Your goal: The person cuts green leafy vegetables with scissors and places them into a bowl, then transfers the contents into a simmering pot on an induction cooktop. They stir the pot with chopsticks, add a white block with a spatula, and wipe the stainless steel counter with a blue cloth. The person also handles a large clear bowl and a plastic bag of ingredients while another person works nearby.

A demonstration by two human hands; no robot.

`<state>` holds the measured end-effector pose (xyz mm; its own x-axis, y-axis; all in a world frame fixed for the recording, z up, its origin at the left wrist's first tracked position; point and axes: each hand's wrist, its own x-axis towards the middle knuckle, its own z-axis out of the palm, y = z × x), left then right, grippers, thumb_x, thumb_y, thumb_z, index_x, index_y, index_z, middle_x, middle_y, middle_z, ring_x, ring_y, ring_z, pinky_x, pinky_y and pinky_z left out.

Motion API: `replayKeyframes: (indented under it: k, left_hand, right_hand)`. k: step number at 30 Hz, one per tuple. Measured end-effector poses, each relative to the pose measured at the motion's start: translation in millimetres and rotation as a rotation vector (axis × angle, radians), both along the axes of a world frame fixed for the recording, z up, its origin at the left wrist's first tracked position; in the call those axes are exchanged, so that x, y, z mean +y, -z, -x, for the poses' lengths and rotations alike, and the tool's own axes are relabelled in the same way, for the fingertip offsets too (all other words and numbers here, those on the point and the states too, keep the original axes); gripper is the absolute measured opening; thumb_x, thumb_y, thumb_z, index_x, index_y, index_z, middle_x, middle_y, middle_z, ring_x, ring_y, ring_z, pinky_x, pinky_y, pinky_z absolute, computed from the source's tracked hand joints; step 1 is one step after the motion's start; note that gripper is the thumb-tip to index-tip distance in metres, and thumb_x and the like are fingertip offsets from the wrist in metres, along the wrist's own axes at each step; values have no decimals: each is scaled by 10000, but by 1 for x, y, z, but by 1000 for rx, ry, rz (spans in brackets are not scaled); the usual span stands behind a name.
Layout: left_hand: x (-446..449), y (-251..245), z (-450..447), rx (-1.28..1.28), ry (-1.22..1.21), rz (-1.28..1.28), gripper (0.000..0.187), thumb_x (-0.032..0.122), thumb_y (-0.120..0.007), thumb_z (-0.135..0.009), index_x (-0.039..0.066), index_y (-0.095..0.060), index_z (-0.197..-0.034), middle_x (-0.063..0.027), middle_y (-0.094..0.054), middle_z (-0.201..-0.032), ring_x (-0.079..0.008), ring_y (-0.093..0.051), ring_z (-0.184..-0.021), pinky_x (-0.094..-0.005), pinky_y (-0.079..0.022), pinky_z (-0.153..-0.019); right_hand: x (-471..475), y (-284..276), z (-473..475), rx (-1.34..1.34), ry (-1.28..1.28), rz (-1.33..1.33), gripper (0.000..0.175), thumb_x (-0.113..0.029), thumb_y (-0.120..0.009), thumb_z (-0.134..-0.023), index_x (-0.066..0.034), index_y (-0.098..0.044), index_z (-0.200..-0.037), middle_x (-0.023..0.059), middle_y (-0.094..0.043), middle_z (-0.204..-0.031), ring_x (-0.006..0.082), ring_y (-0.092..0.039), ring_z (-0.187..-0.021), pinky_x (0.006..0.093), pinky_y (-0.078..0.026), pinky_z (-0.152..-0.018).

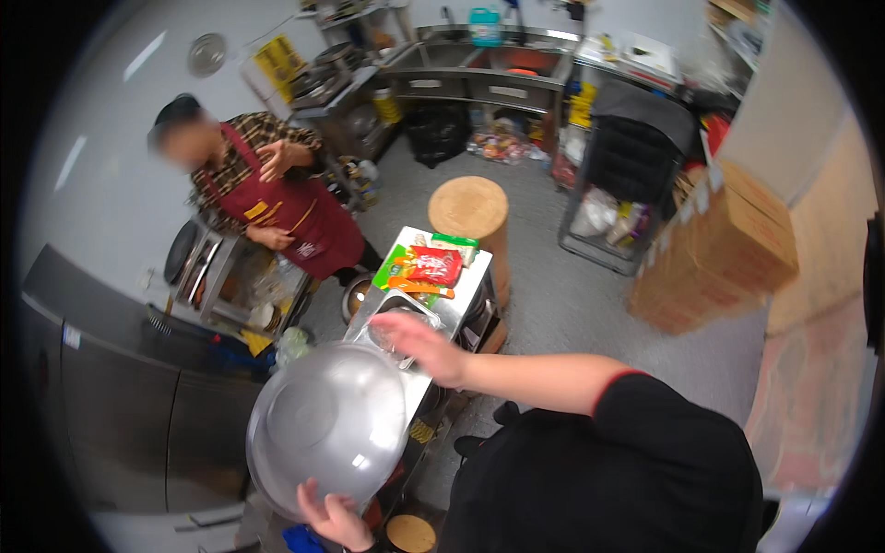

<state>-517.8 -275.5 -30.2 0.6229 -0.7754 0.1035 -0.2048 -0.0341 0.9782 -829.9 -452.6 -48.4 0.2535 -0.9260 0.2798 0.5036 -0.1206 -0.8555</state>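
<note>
A large stainless steel bowl (328,422) is at the near end of the white-topped worktable (413,387), its round base showing in the middle. My left hand (335,517) overlaps the bowl's lower rim with fingers apart; whether it touches the metal I cannot tell. Stretched across the table, my right hand (423,348) is blurred, flat and empty, partly covering a steel tray (399,297). Beyond the tray lie an orange-handled utensil (420,287), a red food packet (437,265), a green packet (388,268) and a green-and-white package (456,246).
Across the table a person in a maroon apron (294,214) raises one hand. A round wooden block (469,207) stands past the table's far end. Steel sinks (442,83) line the back wall. At right are a folded black chair (626,152) and a cardboard box (719,256).
</note>
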Motion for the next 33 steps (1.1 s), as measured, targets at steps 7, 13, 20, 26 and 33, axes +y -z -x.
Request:
replayKeyframes:
  k: [7,13,20,26,33]
  left_hand:
    - [-12,31,170,873,189,-299,339,7,-630,-916,77,-562,-1241,-201,-734,-1109,-378,-721,-656,-452,-598,-519]
    - [-53,47,255,1106,451,-667,139,111,-591,-996,38,-613,-1113,-193,-724,-1122,-343,-729,-770,-431,-632,-631]
    - [-109,52,335,1157,648,-1037,199,179,-587,-1016,31,-613,-1147,-150,-708,-1083,-311,-698,-913,-410,-600,-754]
    - [-128,34,361,1081,808,-1005,193,192,-578,-1027,43,-604,-1147,-145,-695,-1068,-305,-670,-909,-403,-594,-747]
    - [-139,36,326,1115,825,-985,229,197,-559,-1032,25,-622,-1171,-141,-737,-1049,-286,-709,-880,-397,-596,-743]
  right_hand:
    - [44,89,260,85,400,-485,516,-363,-550,-1076,-129,-482,-1531,54,-516,-1551,223,-501,-1389,411,-372,-1148]
    - [161,182,377,286,622,-858,521,-431,-640,-1016,-198,-524,-1467,8,-576,-1405,185,-571,-1187,413,-453,-985]
    - [277,262,368,527,581,-1193,404,-314,-722,-932,-103,-633,-1265,9,-651,-927,165,-607,-824,370,-507,-676]
    - [319,327,352,944,497,-928,304,-303,-765,-881,-20,-750,-989,97,-751,-904,199,-688,-830,374,-551,-736]
    - [291,295,350,492,610,-1155,313,-283,-744,-887,18,-749,-972,91,-746,-890,186,-687,-854,373,-554,-765]
